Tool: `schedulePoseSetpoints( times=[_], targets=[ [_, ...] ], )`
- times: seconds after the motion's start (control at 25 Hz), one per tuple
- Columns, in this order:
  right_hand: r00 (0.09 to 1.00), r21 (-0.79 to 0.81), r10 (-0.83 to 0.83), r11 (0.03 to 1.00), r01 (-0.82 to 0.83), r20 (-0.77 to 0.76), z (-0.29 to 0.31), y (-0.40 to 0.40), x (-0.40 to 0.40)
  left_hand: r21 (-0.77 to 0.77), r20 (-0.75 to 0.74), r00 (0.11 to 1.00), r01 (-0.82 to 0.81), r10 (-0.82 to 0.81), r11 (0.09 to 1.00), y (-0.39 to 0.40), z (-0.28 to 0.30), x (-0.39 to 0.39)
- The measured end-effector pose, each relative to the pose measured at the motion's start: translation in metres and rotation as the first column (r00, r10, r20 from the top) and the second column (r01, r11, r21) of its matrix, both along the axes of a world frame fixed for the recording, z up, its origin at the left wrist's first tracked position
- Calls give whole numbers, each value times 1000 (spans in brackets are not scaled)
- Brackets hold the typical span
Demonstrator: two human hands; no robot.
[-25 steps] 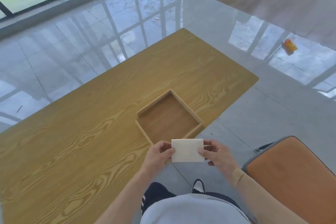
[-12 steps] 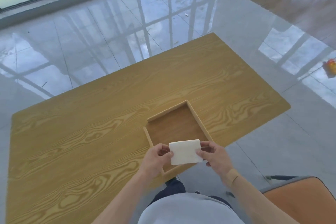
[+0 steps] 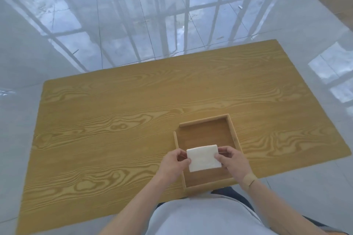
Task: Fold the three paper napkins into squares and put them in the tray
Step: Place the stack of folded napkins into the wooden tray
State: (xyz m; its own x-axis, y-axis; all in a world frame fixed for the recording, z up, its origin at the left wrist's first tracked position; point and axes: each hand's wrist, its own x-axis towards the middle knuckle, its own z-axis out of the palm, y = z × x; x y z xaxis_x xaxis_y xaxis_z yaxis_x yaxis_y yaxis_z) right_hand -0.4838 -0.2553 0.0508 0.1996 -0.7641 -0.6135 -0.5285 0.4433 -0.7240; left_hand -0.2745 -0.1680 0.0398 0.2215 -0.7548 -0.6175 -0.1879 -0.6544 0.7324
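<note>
A white folded paper napkin (image 3: pixel 203 158) hangs flat above the near half of a square wooden tray (image 3: pixel 234 131). My left hand (image 3: pixel 172 164) pinches its left edge and my right hand (image 3: pixel 234 162) pinches its right edge. The tray sits at the near right of the wooden table (image 3: pixel 118 126), and the part of its floor that shows holds nothing. I cannot tell whether the white piece is one napkin or a stack. No other napkin is in view.
The table's near edge runs just in front of my body. A glossy grey tiled floor (image 3: pixel 133 15) surrounds the table on all sides, with window reflections on it and small scraps at the far right.
My view has swung from the table's right end to face it squarely. Both hands carried the napkin from beyond the table's edge to above the tray. The orange chair has left the view.
</note>
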Motion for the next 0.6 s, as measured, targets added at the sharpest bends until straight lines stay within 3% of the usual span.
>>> schedulePoseSetpoints(
  times=[0.36, 0.6],
  targets=[
    [959, 19, 229, 973, -229, -168, -24, -25, -26, 125, 38, 988, -152, 148, 981, -12, -6, -39],
    [940, -6, 249, 966, -257, -233, -27, -34, -27, 138, 162, 971, -200, 177, 970, -20, -13, -61]
  ],
)
